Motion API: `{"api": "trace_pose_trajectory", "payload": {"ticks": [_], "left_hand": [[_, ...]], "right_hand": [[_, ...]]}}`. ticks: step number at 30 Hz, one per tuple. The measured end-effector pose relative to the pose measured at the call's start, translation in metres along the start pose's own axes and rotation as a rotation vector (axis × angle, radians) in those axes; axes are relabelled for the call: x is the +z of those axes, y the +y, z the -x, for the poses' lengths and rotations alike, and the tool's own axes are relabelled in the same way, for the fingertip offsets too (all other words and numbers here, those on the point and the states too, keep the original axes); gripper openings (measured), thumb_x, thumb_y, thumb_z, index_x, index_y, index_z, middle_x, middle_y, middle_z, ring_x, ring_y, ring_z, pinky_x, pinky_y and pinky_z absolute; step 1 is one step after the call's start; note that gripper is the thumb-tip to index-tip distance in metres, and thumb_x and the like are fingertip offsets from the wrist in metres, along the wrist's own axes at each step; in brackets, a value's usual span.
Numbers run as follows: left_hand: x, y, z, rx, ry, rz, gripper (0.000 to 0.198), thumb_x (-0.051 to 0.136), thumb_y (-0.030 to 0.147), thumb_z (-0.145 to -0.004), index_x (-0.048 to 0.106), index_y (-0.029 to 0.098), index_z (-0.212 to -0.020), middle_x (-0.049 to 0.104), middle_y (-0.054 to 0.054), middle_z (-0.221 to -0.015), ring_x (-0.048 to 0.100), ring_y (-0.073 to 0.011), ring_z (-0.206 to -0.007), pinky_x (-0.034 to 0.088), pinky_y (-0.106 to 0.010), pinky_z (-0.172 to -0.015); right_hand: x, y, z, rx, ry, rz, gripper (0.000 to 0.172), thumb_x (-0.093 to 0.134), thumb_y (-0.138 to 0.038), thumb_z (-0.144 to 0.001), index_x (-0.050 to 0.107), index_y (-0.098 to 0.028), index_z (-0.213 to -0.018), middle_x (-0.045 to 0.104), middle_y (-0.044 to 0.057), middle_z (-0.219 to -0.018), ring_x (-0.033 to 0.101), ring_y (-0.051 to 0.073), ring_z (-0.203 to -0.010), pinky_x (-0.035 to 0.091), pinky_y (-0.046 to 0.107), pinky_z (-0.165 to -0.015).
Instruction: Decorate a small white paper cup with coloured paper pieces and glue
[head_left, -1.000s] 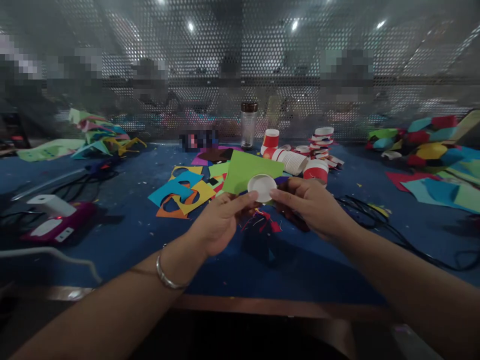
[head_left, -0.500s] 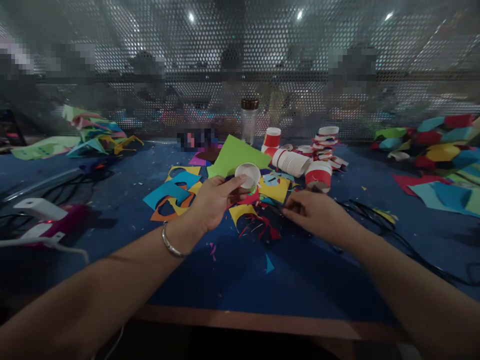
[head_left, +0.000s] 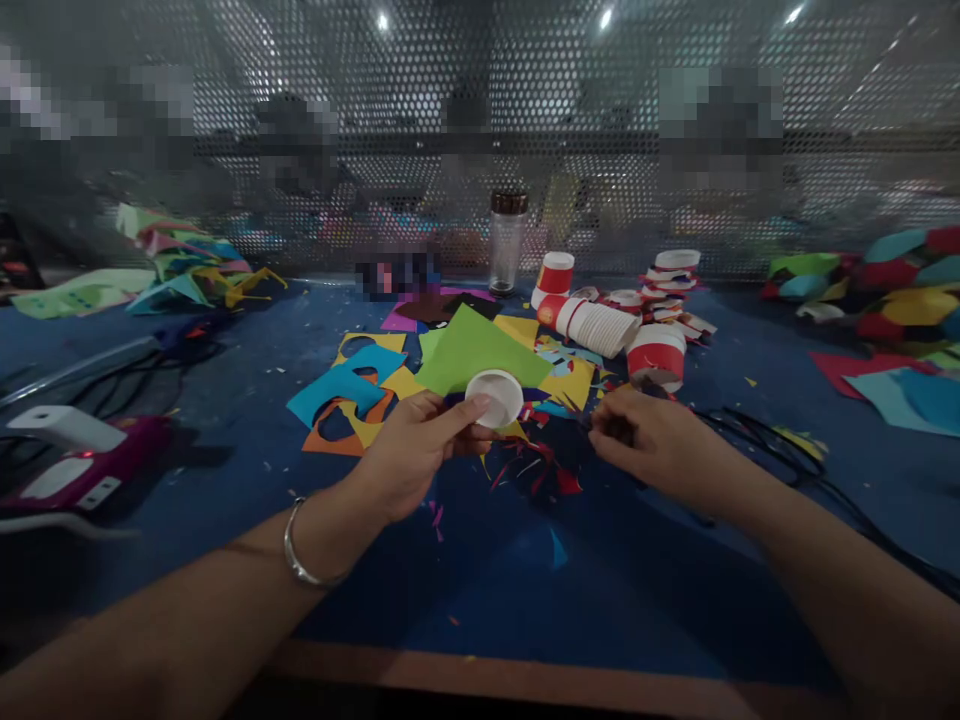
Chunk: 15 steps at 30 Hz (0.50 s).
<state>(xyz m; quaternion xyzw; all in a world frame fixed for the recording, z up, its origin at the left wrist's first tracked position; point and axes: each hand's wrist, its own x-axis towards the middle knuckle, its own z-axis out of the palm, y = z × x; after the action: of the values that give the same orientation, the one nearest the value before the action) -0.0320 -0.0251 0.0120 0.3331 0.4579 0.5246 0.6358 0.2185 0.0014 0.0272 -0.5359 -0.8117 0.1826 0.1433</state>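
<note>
- The left hand (head_left: 416,445), with a silver bracelet (head_left: 296,548) at its wrist, reaches in from the lower left, pinching a small white round piece (head_left: 504,400) with a raised rim.
- The thumb lies over the near left edge of this white piece; the other fingers are bent behind and below it. The piece sits at the fingertips, on the side toward the right hand (head_left: 649,435), and faces the viewer.
- A bright green sheet (head_left: 480,345) spreads just behind and above the white piece, one corner pointing away. Whether the left fingers also grip the sheet cannot be told.
- The right hand, to the right of the white piece and apart from it, has its fingers curled inward. Something dark shows at them, too dim to tell whether it is held.
- Left of the green sheet lie cut papers, among them a blue sheet (head_left: 330,392) with rounded cutouts.
- Between the hands, red scraps (head_left: 568,481) lie on the blue table (head_left: 480,600).
- Beyond the right hand are a short red-and-white cup (head_left: 656,355) and a nested cup stack (head_left: 600,326) on its side.
- Farther back, a clear jar (head_left: 507,252) with a dark lid stands upright.
</note>
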Motion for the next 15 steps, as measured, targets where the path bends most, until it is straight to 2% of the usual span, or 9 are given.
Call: {"api": "trace_pose_trajectory", "payload": {"ticks": [5,10,13,15], "left_hand": [[-0.001,0.0,0.001,-0.037,-0.052,0.087,0.025,0.091,0.028,-0.069,0.075,0.01,-0.075,0.071,-0.005,-0.068,0.068,-0.0159,-0.067,0.057,-0.027,-0.062],[-0.001,-0.001,0.0,-0.053,-0.015,0.154,0.023,0.092,0.027,-0.068,0.075,0.013,-0.076,0.073,-0.006,-0.081,0.067,-0.0172,-0.078,0.053,-0.028,-0.062],[0.002,-0.002,-0.001,-0.081,-0.006,0.18,0.023,0.091,0.028,-0.069,0.077,0.014,-0.08,0.072,-0.005,-0.08,0.064,-0.0145,-0.075,0.048,-0.025,-0.061],[0.005,-0.001,0.001,-0.113,-0.004,0.2,0.024,0.092,0.027,-0.069,0.077,0.015,-0.083,0.07,-0.003,-0.077,0.062,-0.0124,-0.072,0.045,-0.024,-0.06]], "right_hand": [[-0.004,-0.003,0.002,-0.041,0.099,-0.191,0.019,0.055,-0.039,-0.083,0.057,-0.024,-0.071,0.058,0.0,-0.067,0.051,0.015,-0.058,0.039,0.029,-0.054],[-0.005,-0.012,0.007,0.057,0.021,-0.524,0.019,0.06,-0.041,-0.082,0.055,-0.023,-0.075,0.068,0.004,-0.072,0.061,0.017,-0.057,0.045,0.027,-0.046],[-0.004,-0.02,0.008,0.104,-0.013,-0.7,0.019,0.062,-0.04,-0.082,0.053,-0.023,-0.078,0.062,-0.001,-0.058,0.054,0.013,-0.043,0.039,0.023,-0.037],[-0.002,-0.023,0.008,0.122,-0.004,-0.76,0.018,0.062,-0.038,-0.082,0.052,-0.023,-0.08,0.061,-0.003,-0.057,0.048,0.009,-0.039,0.035,0.021,-0.034]]}}
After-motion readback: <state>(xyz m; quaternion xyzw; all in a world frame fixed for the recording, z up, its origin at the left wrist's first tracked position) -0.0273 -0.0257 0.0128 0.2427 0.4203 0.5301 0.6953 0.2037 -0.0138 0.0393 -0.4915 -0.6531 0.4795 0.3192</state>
